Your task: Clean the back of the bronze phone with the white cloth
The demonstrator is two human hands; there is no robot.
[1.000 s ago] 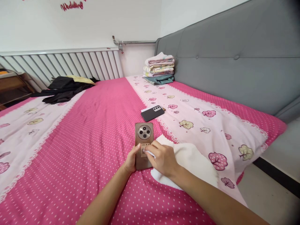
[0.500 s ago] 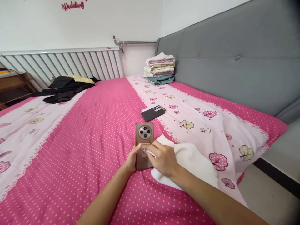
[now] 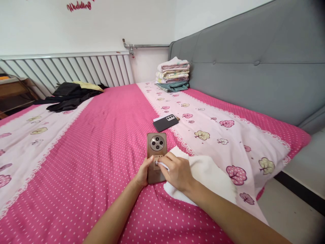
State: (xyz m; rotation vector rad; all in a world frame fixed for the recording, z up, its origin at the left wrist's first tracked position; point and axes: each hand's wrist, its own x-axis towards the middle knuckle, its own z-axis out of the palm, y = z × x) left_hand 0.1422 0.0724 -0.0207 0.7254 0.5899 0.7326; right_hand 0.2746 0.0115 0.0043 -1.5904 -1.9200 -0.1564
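Over the pink bedspread, the left hand grips a brown phone by its edge, back facing up, while the right hand pinches a small white item at the label. Work there seems under way, unfinished: the label is still on (fingers partly hide it). Against half a second ago, hardly anything differs; both hands hold their places.
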